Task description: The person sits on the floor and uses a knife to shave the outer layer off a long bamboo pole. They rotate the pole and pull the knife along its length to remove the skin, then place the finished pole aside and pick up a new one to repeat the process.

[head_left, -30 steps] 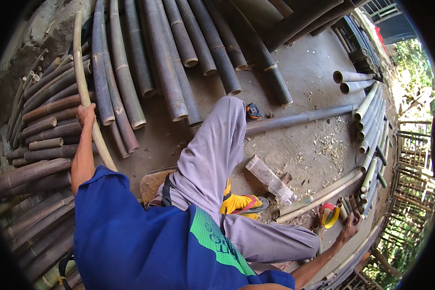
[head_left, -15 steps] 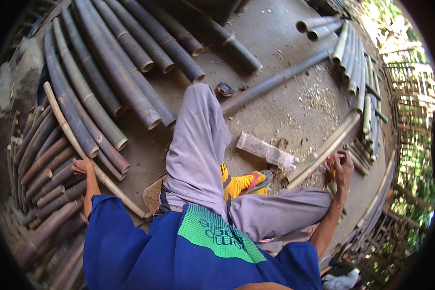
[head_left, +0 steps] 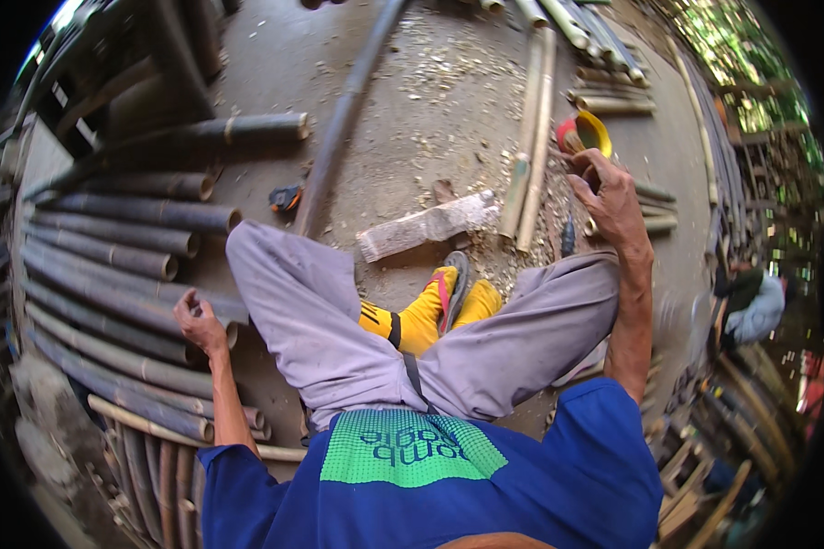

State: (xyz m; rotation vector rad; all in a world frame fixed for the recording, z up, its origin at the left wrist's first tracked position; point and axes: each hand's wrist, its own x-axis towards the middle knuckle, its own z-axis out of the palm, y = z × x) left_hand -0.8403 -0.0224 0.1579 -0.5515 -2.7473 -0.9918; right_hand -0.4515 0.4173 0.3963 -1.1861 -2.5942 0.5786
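Bamboo poles, dark grey-brown and stacked [head_left: 128, 302] at the frame's left, lie under my left hand [head_left: 197, 320], fingers curled loosely on one. My right hand [head_left: 609, 197], fingers half spread, reaches toward a yellow-and-red bowl-shaped tool [head_left: 584, 133] upper right. I judge I'm between steps; next calls for a firm grip.

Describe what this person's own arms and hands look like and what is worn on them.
Both arms come out of short blue sleeves that end above the elbow; the forearms are bare. The left hand and the right hand wear no gloves. No watch, ring or band shows on either wrist, as far as this view tells.
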